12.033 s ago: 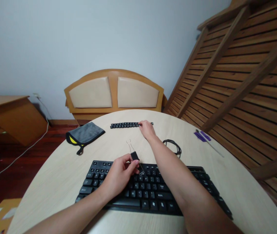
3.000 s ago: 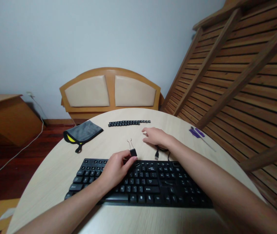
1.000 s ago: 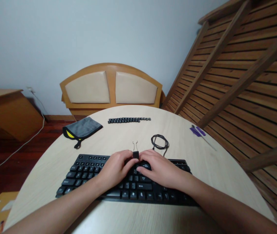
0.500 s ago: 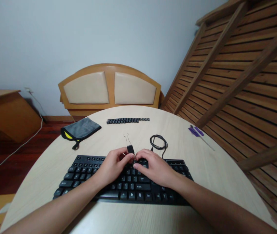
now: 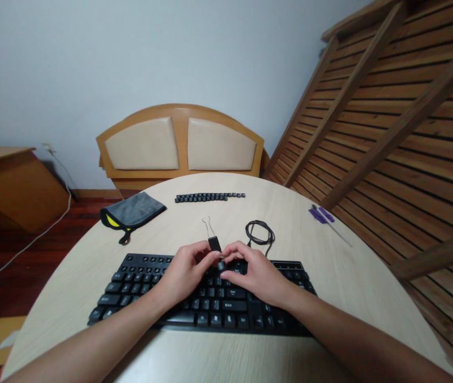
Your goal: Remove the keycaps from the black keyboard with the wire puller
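My left hand (image 5: 189, 267) pinches a wire keycap puller (image 5: 214, 243) by its black handle, above the keyboard. Two thin hooked wires stick out from its far end; the near end points down toward my right hand. At that near end is a small black keycap (image 5: 221, 265). My right hand (image 5: 252, 271) has the keycap between thumb and forefinger, the other fingers curled. Beneath both hands lies the black keyboard (image 5: 194, 319), whose upper left rows show bare switch spots without caps. My hands hide part of its middle.
Loose keycaps (image 5: 202, 197) line up in rows at the back of the round table (image 5: 290, 213). A grey cloth pouch (image 5: 138, 210) lies left, a coiled black cable (image 5: 260, 232) behind the keyboard. A purple brush-like tool (image 5: 322, 215) rests at the right edge.
My right thumb and forefinger have moved slightly apart, and the keycap at the puller's near end now shows between them. The left hand's grip on the puller is about the same.
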`<state>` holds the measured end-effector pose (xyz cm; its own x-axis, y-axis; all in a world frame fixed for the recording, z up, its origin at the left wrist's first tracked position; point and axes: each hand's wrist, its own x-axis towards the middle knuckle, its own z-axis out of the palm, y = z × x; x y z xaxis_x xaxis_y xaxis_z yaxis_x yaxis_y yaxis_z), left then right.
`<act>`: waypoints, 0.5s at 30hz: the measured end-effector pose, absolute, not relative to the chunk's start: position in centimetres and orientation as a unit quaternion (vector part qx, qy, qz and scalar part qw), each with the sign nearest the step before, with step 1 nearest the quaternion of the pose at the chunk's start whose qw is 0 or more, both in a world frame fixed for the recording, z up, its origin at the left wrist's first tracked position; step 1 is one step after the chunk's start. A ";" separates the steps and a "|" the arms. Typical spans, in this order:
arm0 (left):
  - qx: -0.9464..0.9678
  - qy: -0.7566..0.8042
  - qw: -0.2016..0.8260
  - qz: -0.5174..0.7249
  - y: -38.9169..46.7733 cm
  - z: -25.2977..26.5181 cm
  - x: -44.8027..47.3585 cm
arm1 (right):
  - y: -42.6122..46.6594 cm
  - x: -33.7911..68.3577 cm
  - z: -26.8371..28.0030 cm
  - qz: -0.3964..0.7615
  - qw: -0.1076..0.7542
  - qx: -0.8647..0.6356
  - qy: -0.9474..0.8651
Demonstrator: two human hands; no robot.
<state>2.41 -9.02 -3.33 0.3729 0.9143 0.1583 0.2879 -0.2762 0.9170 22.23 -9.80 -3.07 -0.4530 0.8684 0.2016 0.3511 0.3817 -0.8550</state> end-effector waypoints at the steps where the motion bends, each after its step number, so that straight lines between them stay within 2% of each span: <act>1: 0.711 0.425 0.426 0.366 -9.0 -3.4 2.4 | -9.8 22.2 -3.0 0.385 0.340 -0.397 -0.761; 15: 0.715 0.447 0.400 0.359 -8.9 -3.9 2.3 | -9.6 22.2 -2.7 0.332 0.330 -0.344 -0.814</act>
<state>2.31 -8.90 -3.95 0.3432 0.9263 0.1554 0.3523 -0.2803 0.8929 22.23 -9.56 -2.74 -0.5465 0.7784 0.3088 0.3410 0.5436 -0.7669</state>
